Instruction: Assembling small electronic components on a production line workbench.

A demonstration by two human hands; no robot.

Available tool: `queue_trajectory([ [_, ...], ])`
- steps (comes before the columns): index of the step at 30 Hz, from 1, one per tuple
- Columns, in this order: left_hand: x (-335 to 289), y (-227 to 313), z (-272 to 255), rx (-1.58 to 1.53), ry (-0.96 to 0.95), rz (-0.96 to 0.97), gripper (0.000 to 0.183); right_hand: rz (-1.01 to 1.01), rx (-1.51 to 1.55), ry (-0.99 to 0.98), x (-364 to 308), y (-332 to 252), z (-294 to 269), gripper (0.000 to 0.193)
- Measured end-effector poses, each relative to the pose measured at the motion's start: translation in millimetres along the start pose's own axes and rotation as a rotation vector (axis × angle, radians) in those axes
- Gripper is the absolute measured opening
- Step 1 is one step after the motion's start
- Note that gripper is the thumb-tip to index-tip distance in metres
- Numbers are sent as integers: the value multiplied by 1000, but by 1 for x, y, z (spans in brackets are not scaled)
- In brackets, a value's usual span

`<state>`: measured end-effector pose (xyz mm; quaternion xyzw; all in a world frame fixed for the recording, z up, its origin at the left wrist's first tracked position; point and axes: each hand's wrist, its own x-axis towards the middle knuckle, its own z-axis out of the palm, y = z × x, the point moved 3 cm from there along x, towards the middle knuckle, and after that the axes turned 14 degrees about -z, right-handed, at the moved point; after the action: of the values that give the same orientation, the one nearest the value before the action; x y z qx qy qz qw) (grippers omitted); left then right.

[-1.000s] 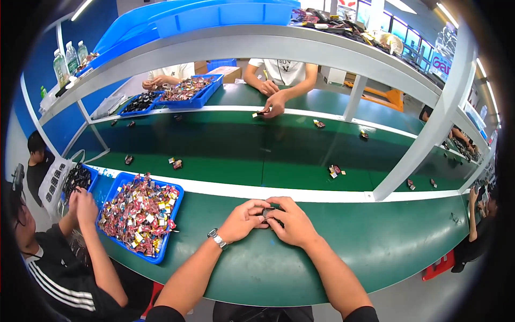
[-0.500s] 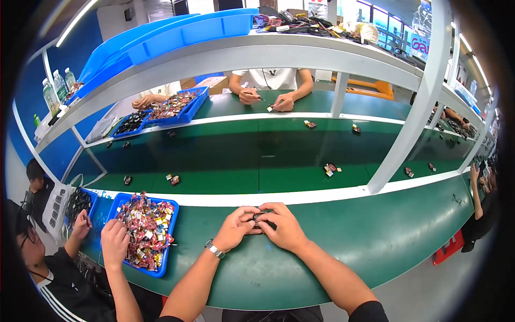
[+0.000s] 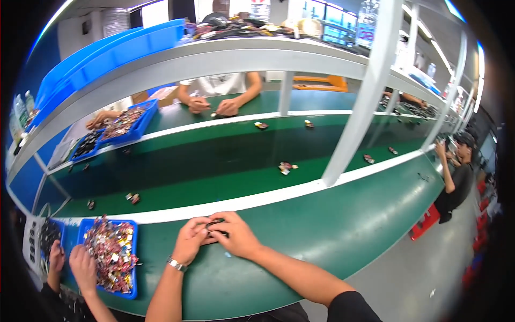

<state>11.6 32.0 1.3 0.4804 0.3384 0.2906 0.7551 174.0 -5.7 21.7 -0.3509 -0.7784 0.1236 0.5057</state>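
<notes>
Both my hands meet over the green bench [image 3: 300,236], close to its white back edge. Between their fingertips is a small black part [image 3: 219,232], mostly covered, so its exact kind does not show. My left hand [image 3: 189,240], with a metal-banded watch on the wrist, pinches it from the left. Fingers of my right hand [image 3: 238,236] curl over it from the other side. Left of my hands stands a blue tray [image 3: 134,257] heaped with small red, yellow and white pieces [image 3: 110,252].
A co-worker's hands [image 3: 83,268] work beside the tray at left. Beyond the white edge, a green belt [image 3: 225,193] carries scattered small parts [image 3: 287,168]. A grey post [image 3: 357,102] and overhead shelf [image 3: 225,56] stand ahead. Across the belt, another person's hands [image 3: 228,107] hold something small.
The view has swung to the right, so the bench, trays and belt appear farther left. My hands stay together on the black part, with the fingers slightly shifted.
</notes>
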Motion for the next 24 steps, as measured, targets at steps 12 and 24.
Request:
queue_trajectory([
  [12,8,-4,6,-84,-70,-20,24,-84,-150,28,4,-19,-17,17],
  [24,3,3,2,-69,-32,-15,24,-70,-123,71,8,-15,-11,15],
])
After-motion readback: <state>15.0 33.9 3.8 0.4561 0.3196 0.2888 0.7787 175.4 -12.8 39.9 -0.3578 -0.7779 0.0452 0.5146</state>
